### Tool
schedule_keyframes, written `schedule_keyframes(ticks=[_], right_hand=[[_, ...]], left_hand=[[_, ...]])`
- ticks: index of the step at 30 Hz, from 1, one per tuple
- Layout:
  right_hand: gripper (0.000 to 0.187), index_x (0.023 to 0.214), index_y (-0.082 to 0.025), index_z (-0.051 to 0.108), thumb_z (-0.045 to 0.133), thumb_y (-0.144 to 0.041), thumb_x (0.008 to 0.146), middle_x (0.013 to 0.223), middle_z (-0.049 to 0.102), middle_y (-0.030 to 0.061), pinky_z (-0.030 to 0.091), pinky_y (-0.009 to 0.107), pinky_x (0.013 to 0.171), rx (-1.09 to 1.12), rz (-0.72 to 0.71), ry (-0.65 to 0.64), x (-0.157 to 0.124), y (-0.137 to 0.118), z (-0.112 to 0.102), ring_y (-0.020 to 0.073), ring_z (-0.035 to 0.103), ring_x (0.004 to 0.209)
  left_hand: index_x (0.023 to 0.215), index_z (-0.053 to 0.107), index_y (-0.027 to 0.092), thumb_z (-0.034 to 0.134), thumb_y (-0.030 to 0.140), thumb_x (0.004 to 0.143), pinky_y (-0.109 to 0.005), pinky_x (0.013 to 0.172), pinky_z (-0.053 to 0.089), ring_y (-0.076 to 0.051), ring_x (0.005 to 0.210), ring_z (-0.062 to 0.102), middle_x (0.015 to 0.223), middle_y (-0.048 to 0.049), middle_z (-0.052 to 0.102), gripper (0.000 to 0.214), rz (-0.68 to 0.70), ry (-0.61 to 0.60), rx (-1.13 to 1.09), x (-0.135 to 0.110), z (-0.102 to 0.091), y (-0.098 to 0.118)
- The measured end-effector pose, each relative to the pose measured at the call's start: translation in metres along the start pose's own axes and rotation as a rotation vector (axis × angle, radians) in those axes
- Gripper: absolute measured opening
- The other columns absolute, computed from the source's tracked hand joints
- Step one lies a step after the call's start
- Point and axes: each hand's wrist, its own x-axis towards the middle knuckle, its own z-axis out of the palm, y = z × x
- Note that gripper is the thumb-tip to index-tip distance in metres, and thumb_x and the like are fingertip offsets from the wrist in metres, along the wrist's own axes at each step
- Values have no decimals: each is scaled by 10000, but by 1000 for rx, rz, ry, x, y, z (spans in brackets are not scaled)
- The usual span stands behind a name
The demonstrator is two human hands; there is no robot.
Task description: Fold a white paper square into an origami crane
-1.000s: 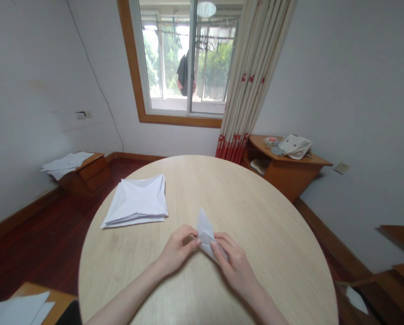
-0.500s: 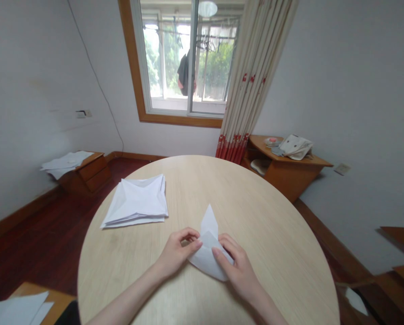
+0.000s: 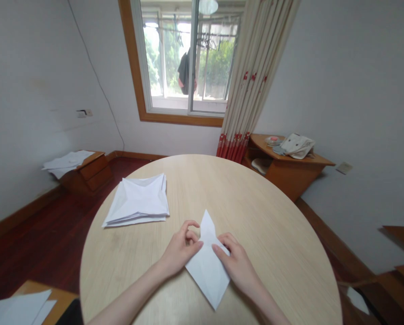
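A white folded paper [image 3: 207, 266], kite-shaped with a point towards the window, lies flat on the round wooden table [image 3: 263, 225] in front of me. My left hand [image 3: 181, 248] pinches its left edge with curled fingers. My right hand [image 3: 237, 266] rests on its right side, fingertips pressing the sheet down. A stack of folded white papers [image 3: 137, 201] lies to the far left on the table, apart from both hands.
A low wooden cabinet [image 3: 83, 169] with papers stands at the left wall. A corner shelf [image 3: 286, 164] with a bag stands right of the curtain [image 3: 252, 76]. More white paper [image 3: 16, 309] lies on a surface at bottom left.
The paper was a small upright fold between my hands; it has been opened out and laid flat into a larger kite shape. Both hands stayed at its sides.
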Motion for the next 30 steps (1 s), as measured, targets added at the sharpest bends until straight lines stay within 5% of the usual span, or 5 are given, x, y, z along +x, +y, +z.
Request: schedule_keyframes(ticks=[7, 11, 22, 30], right_hand=[[184, 730, -216, 518, 415, -227, 883, 893, 571, 73, 475, 385, 832, -234, 4, -8, -4, 17, 9, 232, 563, 907], [108, 766, -219, 510, 451, -190, 853, 913, 563, 82, 472, 403, 809, -344, -7, 17, -6, 21, 11, 250, 555, 904], [81, 836, -223, 511, 486, -152, 805, 923, 560, 72, 457, 397, 777, -420, -55, 52, -7, 19, 11, 253, 550, 898], [176, 916, -211, 515, 480, -83, 801, 995, 570, 81, 447, 414, 817, -406, -64, -53, -7, 10, 8, 250, 536, 952]], left_hand=[[915, 564, 195, 532, 200, 838, -312, 767, 342, -160, 713, 546, 763, 18, 633, 83, 61, -39, 533, 0, -1, 1], [896, 619, 203, 490, 177, 860, -345, 804, 335, -196, 817, 580, 799, -6, 643, 136, 57, -105, 708, 0, 0, 2], [942, 609, 222, 480, 165, 891, -358, 805, 323, -210, 913, 551, 935, -17, 654, 149, 183, -87, 864, -1, -2, -8], [995, 618, 235, 508, 140, 876, -363, 819, 335, -223, 965, 519, 993, -29, 595, 188, 188, -92, 890, -2, -3, -8]])
